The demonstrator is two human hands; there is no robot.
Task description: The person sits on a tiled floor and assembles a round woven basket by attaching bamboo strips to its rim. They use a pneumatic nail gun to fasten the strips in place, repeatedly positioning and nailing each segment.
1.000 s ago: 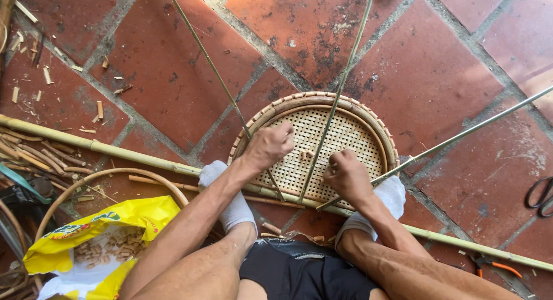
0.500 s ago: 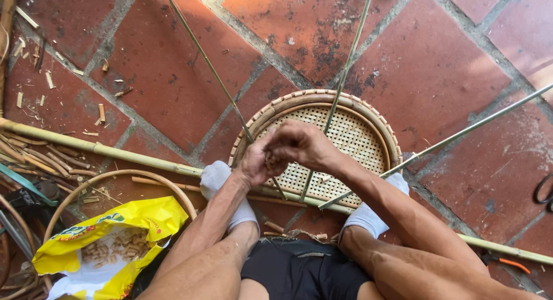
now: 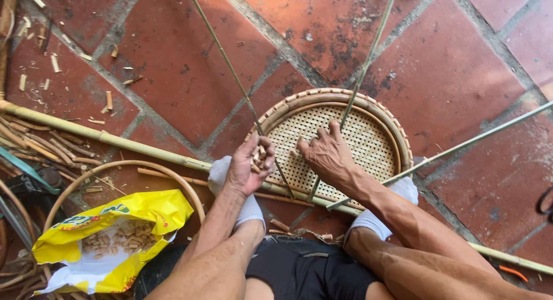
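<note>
Several short cane pegs [image 3: 257, 157] fill the cupped left hand [image 3: 247, 170]; the right hand [image 3: 325, 153], fingers spread, presses the woven tray [image 3: 357, 139], rim unpegged.

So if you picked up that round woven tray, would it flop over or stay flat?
The round woven tray would probably stay flat: a thick bent-cane rim rings the mesh. It likely feels light, since the weave is thin and full of holes. The mesh may give a little where the right hand presses it.
</note>
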